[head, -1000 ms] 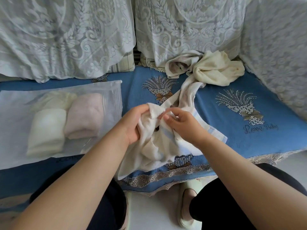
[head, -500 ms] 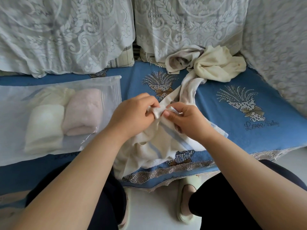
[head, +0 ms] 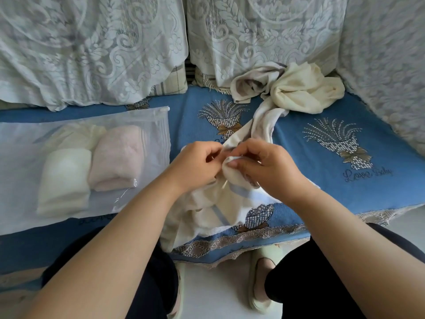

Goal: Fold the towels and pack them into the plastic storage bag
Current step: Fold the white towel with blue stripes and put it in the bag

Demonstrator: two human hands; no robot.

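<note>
Both my hands, left hand (head: pixel 197 164) and right hand (head: pixel 264 166), pinch the striped towel (head: pixel 220 203) bunched under them, and I think its long tail could drag the cream towel (head: pixel 308 90) lying past them.

Both forearms (head: pixel 128 229) are bare, without sleeves, watch or rings on the fingers (head: pixel 239 147); below the fingers, dark trousers (head: pixel 322 279) cover both legs and pale green slippers (head: pixel 262 279) are worn.
</note>
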